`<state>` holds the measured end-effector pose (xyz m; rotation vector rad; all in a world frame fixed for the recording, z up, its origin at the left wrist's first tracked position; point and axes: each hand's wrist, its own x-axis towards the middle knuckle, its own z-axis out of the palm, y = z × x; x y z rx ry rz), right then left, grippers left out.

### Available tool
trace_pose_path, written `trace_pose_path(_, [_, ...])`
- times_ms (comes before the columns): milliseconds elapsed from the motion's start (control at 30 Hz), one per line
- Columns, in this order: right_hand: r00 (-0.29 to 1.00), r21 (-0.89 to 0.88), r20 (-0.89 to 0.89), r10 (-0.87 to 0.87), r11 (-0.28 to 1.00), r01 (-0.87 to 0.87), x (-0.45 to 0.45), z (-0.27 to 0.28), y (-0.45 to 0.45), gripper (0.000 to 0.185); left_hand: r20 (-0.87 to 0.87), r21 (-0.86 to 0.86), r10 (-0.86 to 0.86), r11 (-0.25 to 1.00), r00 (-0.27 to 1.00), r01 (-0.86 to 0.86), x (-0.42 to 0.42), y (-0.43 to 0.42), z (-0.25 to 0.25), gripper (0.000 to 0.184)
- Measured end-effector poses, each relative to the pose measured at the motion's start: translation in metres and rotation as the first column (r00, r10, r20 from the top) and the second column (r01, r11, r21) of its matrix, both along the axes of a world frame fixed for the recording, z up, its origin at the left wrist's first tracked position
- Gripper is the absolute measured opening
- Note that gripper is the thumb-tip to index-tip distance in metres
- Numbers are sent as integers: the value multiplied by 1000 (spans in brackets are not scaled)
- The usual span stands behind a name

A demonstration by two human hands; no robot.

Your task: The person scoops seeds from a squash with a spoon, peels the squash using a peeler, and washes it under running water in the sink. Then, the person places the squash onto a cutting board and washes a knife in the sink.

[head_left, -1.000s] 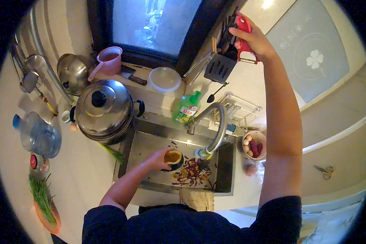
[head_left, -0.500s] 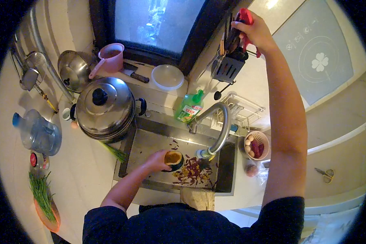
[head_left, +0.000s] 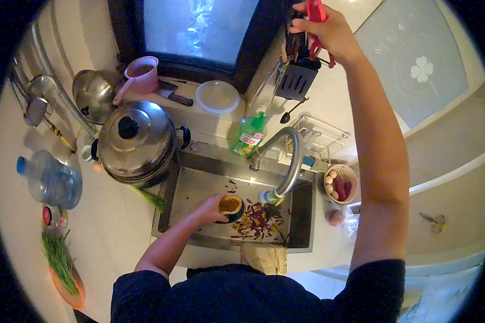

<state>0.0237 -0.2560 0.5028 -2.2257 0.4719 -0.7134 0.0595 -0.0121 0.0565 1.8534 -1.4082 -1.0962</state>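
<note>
My left hand [head_left: 209, 210] is closed around a dark-skinned, hollowed squash piece [head_left: 231, 207] with an orange inside, held low in the sink [head_left: 191, 188]. Red and yellow peelings [head_left: 257, 222] lie in the basin to its right. My right hand [head_left: 328, 33] is raised at the top, closed on a red peeler [head_left: 316, 13] beside the dark utensil holder [head_left: 295, 43] on the wall. A black slotted spatula [head_left: 296, 82] hangs just below. Part of the peeler is hidden by my fingers.
The faucet [head_left: 295, 161] arches over the sink. Left of it stand a green soap bottle [head_left: 249, 134] and a large lidded pot [head_left: 136, 137]. A basket with eggs [head_left: 341, 184] sits right of the sink. Far left are a plastic jug [head_left: 54, 180] and green stalks [head_left: 59, 261].
My right hand has moved up and left with the red peeler, closer to the utensil holder. My left hand keeps hold of the squash piece in the sink. The view has shifted slightly.
</note>
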Motion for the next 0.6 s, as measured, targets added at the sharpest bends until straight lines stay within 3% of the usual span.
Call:
trace_pose_path(100, [989,-80,148,-5,997,17,14,-13,-19,28,40,30,-29,999,999,28,-5,-2,12,75])
trace_pose_path(233, [946,-28,313,85,996,-80,11,-15,-22,30,56,52,-36,998,998,33,-11,0,19,78])
trace_pose_path(267, [970,-29,239,45,999,-39,-4,-9,-16,34,53,71,-29,997,998,25,-11,1,19,79])
trace_pose_path(367, [875,82,472,-111,993,82,-34,-17,-15,32,9,-4,-2,1000,1000,3,-12,4,5,81])
trace_pose_path(467, [893,247,439,-100,969,-13,-89,-43,-5,36,-204,35,94,995,974,-89,-13,8,-8,82])
trace_pose_path(567, [917,357,319,-241,927,119,-150,-100,15,37,-537,-75,183,962,824,-262,-18,11,-95,83])
trace_pose_path(600, [903,417,279,-326,888,192,-169,-126,21,39,-543,-30,217,960,811,-277,-21,14,-84,82])
